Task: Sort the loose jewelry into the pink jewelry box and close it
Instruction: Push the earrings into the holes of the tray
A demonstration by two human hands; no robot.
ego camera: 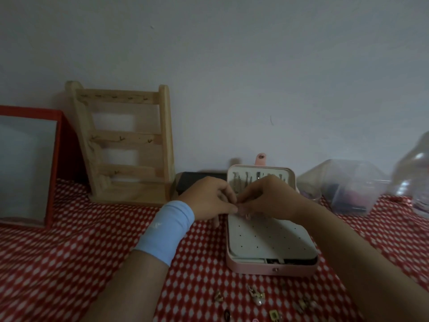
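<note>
The pink jewelry box [271, 270] lies open on the red patterned cloth, its lid [261, 174] upright with hooks inside. A white perforated earring panel [269, 240] covers the base. My left hand [209, 198], with a light blue wristband, and my right hand [269, 197] meet fingertip to fingertip over the panel's far edge, pinching something tiny that I cannot make out. Several loose gold jewelry pieces [255, 295] lie on the cloth in front of the box.
A wooden ladder-shaped jewelry stand [125, 145] leans at the wall behind. A red-framed mirror [27, 168] stands at far left. A black case [197, 181] sits behind my left hand. Clear plastic containers [348, 184] and a bottle [415, 173] stand at right.
</note>
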